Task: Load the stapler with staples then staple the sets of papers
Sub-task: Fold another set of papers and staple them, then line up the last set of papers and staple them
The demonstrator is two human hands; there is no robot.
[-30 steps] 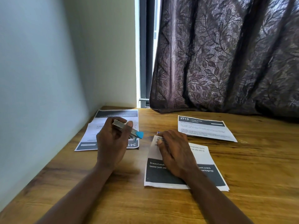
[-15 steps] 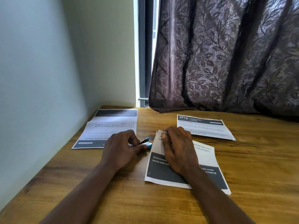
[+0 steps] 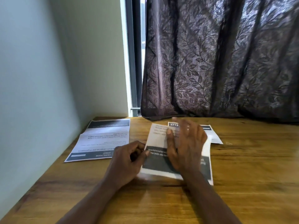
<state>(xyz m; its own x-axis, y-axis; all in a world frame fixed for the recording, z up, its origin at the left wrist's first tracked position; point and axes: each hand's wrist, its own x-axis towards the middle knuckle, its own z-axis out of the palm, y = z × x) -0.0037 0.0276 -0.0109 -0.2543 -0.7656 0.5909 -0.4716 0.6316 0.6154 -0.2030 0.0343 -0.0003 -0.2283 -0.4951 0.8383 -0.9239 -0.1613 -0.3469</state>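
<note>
ok so quick change here: a second ago the left hand (image 3: 126,160) had the little silver stapler with the blue tip up over the white printed sheets with dark header bands by the wall (image 3: 103,139), then half a second ago it had the nose right at the far left corner of the middle set of white papers with the black band (image 3: 156,139) while the right hand pinched that corner. Now the right hand (image 3: 187,147) has let go of the pinch and lies flat, fingers straight and spread, blurry, across that middle set, which has slid or lifted away from the person so its far end overlaps the white sheet marked 2713 (image 3: 215,138). The left hand is curled up against the set's left edge, thumb touching the paper. I can't see the stapler at all now; my guess is it's tucked inside that fist, but honestly can't tell. Looks to me like this set either just got stapled or is being re-squared first. All on the brown wooden table (image 3: 250,167); the other two sets look untouched.
</note>
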